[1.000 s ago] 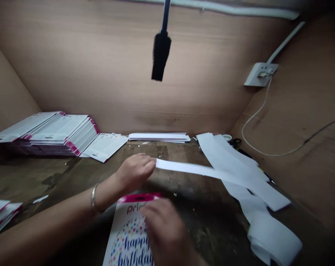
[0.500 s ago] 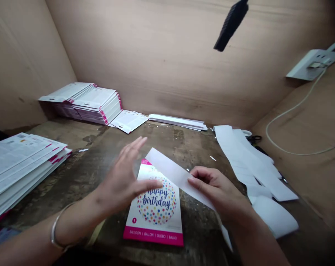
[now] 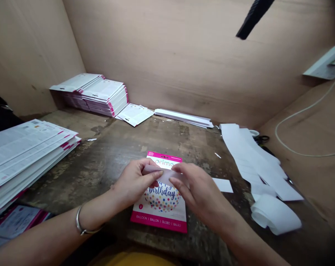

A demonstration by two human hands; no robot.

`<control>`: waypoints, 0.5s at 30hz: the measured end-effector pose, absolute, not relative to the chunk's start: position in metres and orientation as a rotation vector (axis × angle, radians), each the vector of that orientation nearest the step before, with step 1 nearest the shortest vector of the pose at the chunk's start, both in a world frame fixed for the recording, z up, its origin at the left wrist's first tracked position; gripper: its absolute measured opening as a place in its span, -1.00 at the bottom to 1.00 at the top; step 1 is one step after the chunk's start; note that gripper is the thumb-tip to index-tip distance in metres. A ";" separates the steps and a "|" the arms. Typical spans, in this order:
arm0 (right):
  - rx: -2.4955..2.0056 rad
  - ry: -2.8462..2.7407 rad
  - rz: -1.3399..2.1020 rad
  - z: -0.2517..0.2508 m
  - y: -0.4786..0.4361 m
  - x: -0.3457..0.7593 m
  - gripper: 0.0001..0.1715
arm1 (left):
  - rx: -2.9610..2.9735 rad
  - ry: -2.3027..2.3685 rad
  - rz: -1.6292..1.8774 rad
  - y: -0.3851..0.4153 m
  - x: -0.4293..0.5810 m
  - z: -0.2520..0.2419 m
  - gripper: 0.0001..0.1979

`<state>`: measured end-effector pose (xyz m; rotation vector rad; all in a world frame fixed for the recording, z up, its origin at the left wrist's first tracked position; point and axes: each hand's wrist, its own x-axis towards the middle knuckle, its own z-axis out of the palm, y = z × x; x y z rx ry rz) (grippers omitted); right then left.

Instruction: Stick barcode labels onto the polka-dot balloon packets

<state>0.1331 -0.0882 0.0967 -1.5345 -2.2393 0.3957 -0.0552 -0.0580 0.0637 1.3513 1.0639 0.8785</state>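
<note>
A pink-edged "happy birthday" balloon card (image 3: 161,214) lies flat on the worn wooden table (image 3: 106,155) in front of me. Above it both hands pinch a white paper strip (image 3: 167,175). My left hand (image 3: 135,181), with a bangle on the wrist, grips the strip's left end between thumb and fingers. My right hand (image 3: 196,188) holds the strip from the right, and the strip's far end (image 3: 224,184) shows past that hand. The hands hide most of the card's middle.
Stacks of printed cards stand at the left edge (image 3: 26,151) and back left (image 3: 92,94), with loose sheets (image 3: 135,113) and flat white strips (image 3: 184,117) along the back wall. A long white label ribbon (image 3: 256,162) curls at the right. Cardboard walls enclose the table; a cable (image 3: 300,151) runs along the right side.
The strip came from stretched out at the right to over the card. My left hand, open half a second ago, has closed on its end. The view has tilted down and left.
</note>
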 end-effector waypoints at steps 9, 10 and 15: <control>-1.653 -1.888 0.928 0.061 -0.054 0.150 -0.65 | 2.813 0.987 0.696 -0.101 -0.080 0.031 -0.74; -1.657 -1.955 0.942 0.059 -0.053 0.149 -0.65 | 2.897 0.956 0.622 -0.106 -0.080 0.026 -0.74; -1.763 -2.175 0.809 0.052 -0.052 0.137 -0.64 | 3.057 0.971 0.546 -0.114 -0.076 0.010 -0.74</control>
